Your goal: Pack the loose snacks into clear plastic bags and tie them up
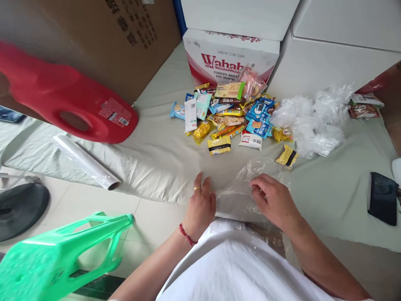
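While both hands are working at the near edge of the cloth-covered surface (163, 154), the clear plastic bag (241, 188) is lying flat between them, its mouth end crumpling up toward the snack pile (232, 117). The left hand (200, 207) is pressing down on the bag's left edge with fingers laid flat and together, a ring showing on one finger and a red cord at the wrist; its grip is not closed around anything, only bearing on the film. The right hand (271, 198) is pinching the film near the bag's right side, fingertips drawn together on a fold of it. Judged from the sheen and wrinkles, the bag is very light, limp and slippery, likely clinging to itself, so the layers are probably separating best by rubbing at the open edge rather than by pulling mid-sheet; thin film may tear if tugged hard. Beyond the snacks, more crumpled bags (313, 121) are lying near the Wahaha carton (228, 58). A roll of film (86, 161) is resting to the left, well apart, and a dark phone (382, 198) to the right
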`<action>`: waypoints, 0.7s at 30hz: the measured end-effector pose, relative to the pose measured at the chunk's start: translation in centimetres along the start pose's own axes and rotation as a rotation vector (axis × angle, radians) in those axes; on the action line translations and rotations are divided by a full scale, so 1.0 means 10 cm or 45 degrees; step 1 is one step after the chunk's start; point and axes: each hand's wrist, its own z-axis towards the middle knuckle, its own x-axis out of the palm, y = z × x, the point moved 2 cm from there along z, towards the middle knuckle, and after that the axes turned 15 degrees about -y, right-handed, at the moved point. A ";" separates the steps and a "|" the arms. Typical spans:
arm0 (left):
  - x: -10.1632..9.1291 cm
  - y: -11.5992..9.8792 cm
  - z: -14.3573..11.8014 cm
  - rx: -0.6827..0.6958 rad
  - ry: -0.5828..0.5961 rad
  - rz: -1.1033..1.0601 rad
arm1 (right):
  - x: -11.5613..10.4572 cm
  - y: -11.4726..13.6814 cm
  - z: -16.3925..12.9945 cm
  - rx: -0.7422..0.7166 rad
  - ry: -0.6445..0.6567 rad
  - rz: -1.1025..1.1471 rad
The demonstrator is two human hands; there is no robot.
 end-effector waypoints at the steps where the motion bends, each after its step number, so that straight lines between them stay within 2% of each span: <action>1: 0.00 0.00 -0.01 -0.008 -0.013 -0.023 | 0.00 -0.01 -0.08 0.078 -0.081 0.046; 3: 0.00 0.00 -0.03 -0.019 -0.023 -0.086 | -0.04 -0.07 -0.19 0.175 -0.216 0.138; 4: 0.01 0.00 -0.03 -0.026 -0.023 -0.117 | -0.07 -0.10 -0.22 0.170 -0.211 0.173; 5: 0.02 -0.01 -0.03 -0.031 -0.024 -0.145 | -0.09 -0.12 -0.25 0.128 -0.149 0.190; 8: 0.08 0.01 -0.01 -0.037 -0.070 -0.206 | -0.10 -0.20 -0.26 -0.121 0.187 0.123; 10: 0.11 0.03 0.02 -0.062 -0.134 -0.247 | -0.06 -0.28 -0.19 -0.223 0.323 0.041; 13: 0.10 0.07 0.05 -0.141 -0.206 -0.324 | 0.05 -0.39 0.09 -0.211 0.308 0.054; 16: 0.05 0.12 0.06 -0.212 -0.252 -0.390 | 0.21 -0.41 0.53 -0.178 0.264 0.189; 21: 0.00 0.25 0.02 -0.355 -0.343 -0.406 | 0.69 -0.20 1.16 -0.135 0.221 0.235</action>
